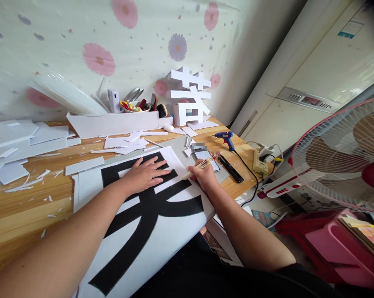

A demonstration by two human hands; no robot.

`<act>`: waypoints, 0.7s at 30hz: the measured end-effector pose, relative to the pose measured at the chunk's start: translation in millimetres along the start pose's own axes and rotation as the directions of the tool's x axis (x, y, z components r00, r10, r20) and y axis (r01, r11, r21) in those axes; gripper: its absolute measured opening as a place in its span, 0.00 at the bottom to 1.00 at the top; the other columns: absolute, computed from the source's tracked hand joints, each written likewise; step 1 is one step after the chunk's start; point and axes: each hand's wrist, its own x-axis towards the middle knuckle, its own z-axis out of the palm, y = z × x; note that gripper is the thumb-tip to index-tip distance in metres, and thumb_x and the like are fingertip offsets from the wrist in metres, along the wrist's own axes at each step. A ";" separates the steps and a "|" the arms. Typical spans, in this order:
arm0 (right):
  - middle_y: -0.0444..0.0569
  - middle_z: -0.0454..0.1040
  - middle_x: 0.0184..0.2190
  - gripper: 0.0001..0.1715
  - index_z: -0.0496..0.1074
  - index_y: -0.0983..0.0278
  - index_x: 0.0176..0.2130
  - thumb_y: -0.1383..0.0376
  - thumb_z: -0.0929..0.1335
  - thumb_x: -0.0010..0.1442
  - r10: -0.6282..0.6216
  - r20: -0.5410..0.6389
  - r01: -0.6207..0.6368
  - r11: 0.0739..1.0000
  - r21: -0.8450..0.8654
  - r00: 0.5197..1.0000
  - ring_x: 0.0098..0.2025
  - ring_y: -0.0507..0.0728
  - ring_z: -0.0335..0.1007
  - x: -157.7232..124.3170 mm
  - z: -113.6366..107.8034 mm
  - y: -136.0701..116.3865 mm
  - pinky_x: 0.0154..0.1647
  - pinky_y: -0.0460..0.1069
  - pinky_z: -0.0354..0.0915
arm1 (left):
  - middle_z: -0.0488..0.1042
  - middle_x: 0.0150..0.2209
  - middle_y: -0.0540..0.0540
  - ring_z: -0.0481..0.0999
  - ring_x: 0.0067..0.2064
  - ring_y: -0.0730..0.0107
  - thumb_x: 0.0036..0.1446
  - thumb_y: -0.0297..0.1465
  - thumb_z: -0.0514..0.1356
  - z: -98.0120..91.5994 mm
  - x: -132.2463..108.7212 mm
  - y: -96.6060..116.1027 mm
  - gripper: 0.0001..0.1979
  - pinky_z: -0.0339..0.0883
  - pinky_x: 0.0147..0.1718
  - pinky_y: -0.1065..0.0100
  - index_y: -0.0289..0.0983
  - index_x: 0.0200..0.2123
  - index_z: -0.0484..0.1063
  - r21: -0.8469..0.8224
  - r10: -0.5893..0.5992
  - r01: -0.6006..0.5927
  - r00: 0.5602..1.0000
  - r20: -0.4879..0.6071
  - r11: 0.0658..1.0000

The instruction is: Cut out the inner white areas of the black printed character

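A white paper sheet (168, 236) printed with a large black character (151, 211) lies over the near edge of the table. My left hand (145, 174) rests flat on its upper part, fingers spread, a ring on one finger. To the right, my right hand (204, 174) is closed around a cream pen-shaped tool (202, 165). The tool's pale end points left at the edge of a black stroke; I cannot make out its exact tip. Just behind this hand a phone (200, 151) lies partly covered, with a black-handled tool (232, 167) to its right.
A blue glue gun (226, 138) with a black cord lies at the table's right edge. White foam-board offcuts (16, 136) cover the left side. A white tray (112, 125) of tools and a white 3D character (190, 97) stand at the back. A fan (345, 153) stands at right.
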 end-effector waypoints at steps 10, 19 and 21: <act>0.36 0.60 0.12 0.14 0.59 0.58 0.22 0.60 0.70 0.40 -0.004 -0.070 0.005 1.000 0.022 0.998 0.16 0.52 0.61 -0.2 -3.4 -0.1 0.17 0.47 0.62 | 0.51 0.74 0.54 0.46 0.74 0.48 0.70 0.41 0.48 -2.1 -0.8 2.5 0.23 0.37 0.66 0.34 0.60 0.66 0.61 0.010 -0.015 0.015 1.000 -0.003 1.000; 0.35 0.60 0.13 0.14 0.59 0.58 0.22 0.59 0.70 0.41 -0.027 -0.093 0.030 0.999 0.037 0.995 0.16 0.51 0.60 0.5 -4.5 4.3 0.17 0.47 0.61 | 0.51 0.74 0.55 0.46 0.74 0.47 0.70 0.41 0.48 -1.9 0.1 2.2 0.23 0.37 0.66 0.34 0.61 0.66 0.61 0.012 -0.024 0.024 1.000 -0.001 1.000; 0.35 0.59 0.13 0.14 0.59 0.58 0.22 0.59 0.70 0.41 -0.030 -0.106 0.034 0.999 0.040 0.994 0.16 0.51 0.60 0.4 -5.0 5.3 0.17 0.47 0.62 | 0.51 0.74 0.55 0.46 0.74 0.47 0.70 0.41 0.48 -1.8 0.1 2.2 0.23 0.37 0.66 0.34 0.61 0.66 0.61 0.014 -0.024 0.024 1.000 0.002 1.000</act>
